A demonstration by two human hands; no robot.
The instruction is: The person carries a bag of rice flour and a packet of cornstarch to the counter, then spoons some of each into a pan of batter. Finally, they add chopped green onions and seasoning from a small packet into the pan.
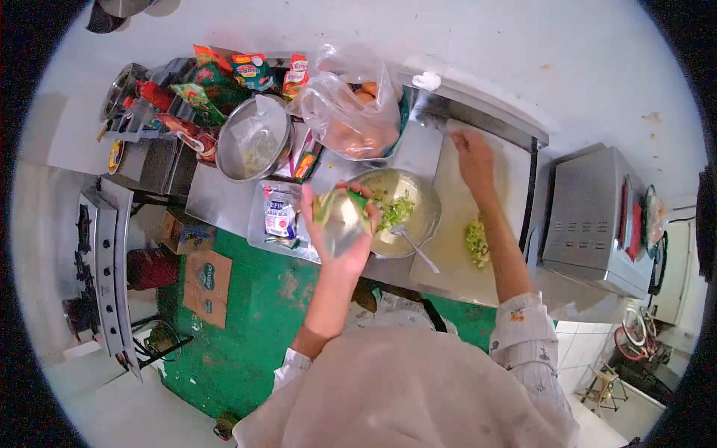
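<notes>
My left hand [342,246] is closed around a small shiny sachet [343,215] with green and yellow on it, held up in front of the bowl's left side. A metal mixing bowl [430,200] contains a pale mixture with chopped green onions [397,212] heaped on top. The handle of a metal spoon [420,252] leans out over the front rim. Above the far part of the white cutting board [452,187], my right hand [473,155] has its fingers curled together and slightly blurred; whatever they may hold is hidden. More chopped greens [477,242] lie on the board near my right forearm.
Behind the bowl stands a plastic bag of eggs [358,123]. To the left are another metal bowl [255,139], several food packets [213,82] and a plastic container with a labelled pack [280,213]. A microwave-like appliance [590,213] stands right; a stove [104,276] is at far left.
</notes>
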